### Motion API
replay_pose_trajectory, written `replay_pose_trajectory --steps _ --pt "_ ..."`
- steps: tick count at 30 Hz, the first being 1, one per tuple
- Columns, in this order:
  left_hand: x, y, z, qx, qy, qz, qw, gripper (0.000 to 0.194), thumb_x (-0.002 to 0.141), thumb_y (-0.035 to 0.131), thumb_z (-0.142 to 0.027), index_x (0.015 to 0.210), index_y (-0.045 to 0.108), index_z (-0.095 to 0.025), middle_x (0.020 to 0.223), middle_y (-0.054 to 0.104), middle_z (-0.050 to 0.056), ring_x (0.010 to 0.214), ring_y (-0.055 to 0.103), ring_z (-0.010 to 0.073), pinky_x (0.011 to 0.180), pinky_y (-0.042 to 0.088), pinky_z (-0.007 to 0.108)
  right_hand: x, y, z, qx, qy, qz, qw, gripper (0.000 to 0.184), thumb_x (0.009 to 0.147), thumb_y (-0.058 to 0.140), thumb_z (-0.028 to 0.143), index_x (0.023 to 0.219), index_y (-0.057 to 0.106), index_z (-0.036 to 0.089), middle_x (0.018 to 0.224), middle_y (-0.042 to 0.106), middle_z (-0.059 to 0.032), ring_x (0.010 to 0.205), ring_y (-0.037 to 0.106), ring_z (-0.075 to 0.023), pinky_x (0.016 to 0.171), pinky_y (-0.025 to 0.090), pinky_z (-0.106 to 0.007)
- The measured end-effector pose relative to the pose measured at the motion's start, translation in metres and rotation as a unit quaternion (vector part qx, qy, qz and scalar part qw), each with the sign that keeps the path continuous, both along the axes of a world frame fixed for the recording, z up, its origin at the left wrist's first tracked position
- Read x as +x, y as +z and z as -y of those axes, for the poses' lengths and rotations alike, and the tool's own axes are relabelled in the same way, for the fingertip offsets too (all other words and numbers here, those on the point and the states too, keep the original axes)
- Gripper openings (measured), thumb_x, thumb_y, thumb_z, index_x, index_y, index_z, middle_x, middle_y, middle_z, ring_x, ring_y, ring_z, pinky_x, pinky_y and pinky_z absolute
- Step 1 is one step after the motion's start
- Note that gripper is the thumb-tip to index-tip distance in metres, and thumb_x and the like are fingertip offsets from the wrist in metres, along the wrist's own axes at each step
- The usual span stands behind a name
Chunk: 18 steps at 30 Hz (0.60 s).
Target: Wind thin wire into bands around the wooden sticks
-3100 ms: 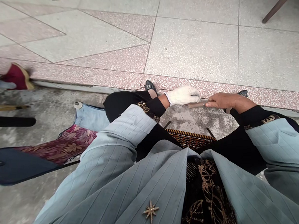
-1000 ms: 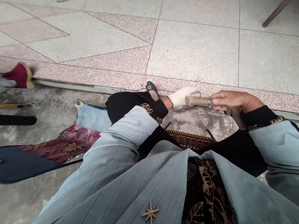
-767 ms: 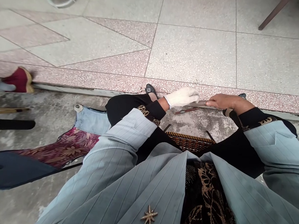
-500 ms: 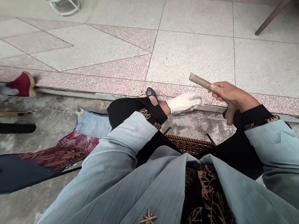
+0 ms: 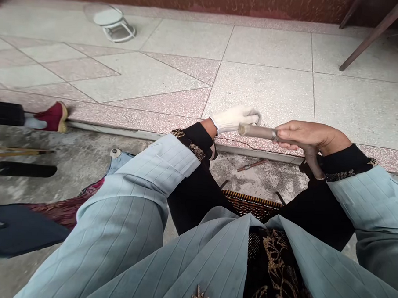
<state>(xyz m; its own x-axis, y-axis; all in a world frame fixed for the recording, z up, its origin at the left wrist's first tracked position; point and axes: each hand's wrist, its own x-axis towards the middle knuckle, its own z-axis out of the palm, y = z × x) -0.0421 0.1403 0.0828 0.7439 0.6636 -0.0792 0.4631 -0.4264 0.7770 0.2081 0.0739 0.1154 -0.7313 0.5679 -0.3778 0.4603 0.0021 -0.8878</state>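
Observation:
My left hand (image 5: 237, 119), in a white knitted glove, is at the edge of the tiled step. Its fingers are curled together; what they hold, if anything, is hidden. My bare right hand (image 5: 301, 133) is wrapped round a brown wooden tool (image 5: 257, 131). The tool's thick round end points left, in front of the gloved fingers; whether it touches them I cannot tell. A metal band circles it near my thumb, and a curved part hangs below my wrist. A thin reddish-brown tool (image 5: 252, 165) with a metal band lies on the concrete below my hands.
A woven basket-like seat edge (image 5: 252, 204) shows between my knees. At left are another person's red shoe (image 5: 53, 116), a dark bar (image 5: 28, 169) and a fabric chair (image 5: 24, 229). A white stool (image 5: 118, 29) and a table leg (image 5: 371, 40) stand farther off.
My right hand has swung the wooden tool down and up repeatedly and it is now lower than half a second ago. My gloved hand has shifted left and forward. The view has tilted up.

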Motion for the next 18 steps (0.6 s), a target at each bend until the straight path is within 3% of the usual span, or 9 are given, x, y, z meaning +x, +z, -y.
replay_pose_trajectory --steps 5,8,10,12,15,18 --pt "0.005 0.017 -0.008 0.028 -0.011 -0.041 0.999 0.024 0.09 0.047 -0.028 0.091 0.068 -0.016 0.065 0.054 0.0 0.056 0.044 0.0088 0.056 0.032 0.023 -0.002 -0.027 -0.018 0.075 0.001 0.211 0.975 0.053 0.09 0.048 0.069 0.076 0.054 0.018 0.067 0.054 -0.0028 0.057 0.046 -0.0134 0.055 0.037 -0.028" --pt "0.015 0.014 -0.001 -0.019 -0.029 -0.003 0.999 0.025 0.091 0.045 -0.028 0.093 0.067 -0.016 0.072 0.056 0.001 0.058 0.045 0.0082 0.055 0.033 0.022 0.008 -0.04 -0.035 0.083 -0.103 0.281 0.95 0.05 0.091 0.049 0.067 0.08 0.054 0.019 0.066 0.054 -0.0044 0.055 0.048 -0.0149 0.054 0.038 -0.03" --pt "0.022 0.008 0.006 -0.075 -0.02 0.039 0.996 0.027 0.093 0.045 -0.032 0.101 0.065 -0.016 0.077 0.056 0.001 0.06 0.046 0.008 0.056 0.036 0.022 0.015 -0.04 -0.042 0.083 -0.209 0.239 0.945 0.05 0.091 0.047 0.068 0.085 0.054 0.019 0.067 0.054 -0.0044 0.054 0.047 -0.015 0.052 0.039 -0.03" --pt "0.026 0.002 0.012 -0.124 -0.041 0.061 0.99 0.028 0.095 0.045 -0.036 0.104 0.064 -0.017 0.075 0.053 0.0 0.06 0.046 0.0079 0.057 0.038 0.021 0.019 -0.035 -0.042 0.057 -0.272 0.132 0.951 0.051 0.092 0.043 0.07 0.092 0.053 0.02 0.068 0.052 -0.0032 0.052 0.044 -0.0139 0.049 0.038 -0.029" --pt "0.028 -0.007 0.015 -0.168 -0.099 0.077 0.978 0.029 0.095 0.046 -0.04 0.102 0.063 -0.018 0.075 0.052 -0.001 0.06 0.045 0.0078 0.056 0.039 0.021 0.018 -0.025 -0.033 -0.007 -0.26 -0.026 0.965 0.052 0.092 0.042 0.07 0.096 0.052 0.02 0.067 0.048 -0.0005 0.049 0.038 -0.0114 0.046 0.037 -0.027" --pt "0.027 -0.017 0.009 -0.171 -0.103 0.046 0.979 0.03 0.093 0.048 -0.042 0.101 0.064 -0.018 0.073 0.052 -0.001 0.059 0.046 0.0087 0.054 0.039 0.022 0.015 -0.019 -0.022 -0.063 -0.208 -0.112 0.97 0.052 0.09 0.047 0.07 0.095 0.052 0.018 0.065 0.043 0.0023 0.049 0.036 -0.0091 0.044 0.035 -0.025"
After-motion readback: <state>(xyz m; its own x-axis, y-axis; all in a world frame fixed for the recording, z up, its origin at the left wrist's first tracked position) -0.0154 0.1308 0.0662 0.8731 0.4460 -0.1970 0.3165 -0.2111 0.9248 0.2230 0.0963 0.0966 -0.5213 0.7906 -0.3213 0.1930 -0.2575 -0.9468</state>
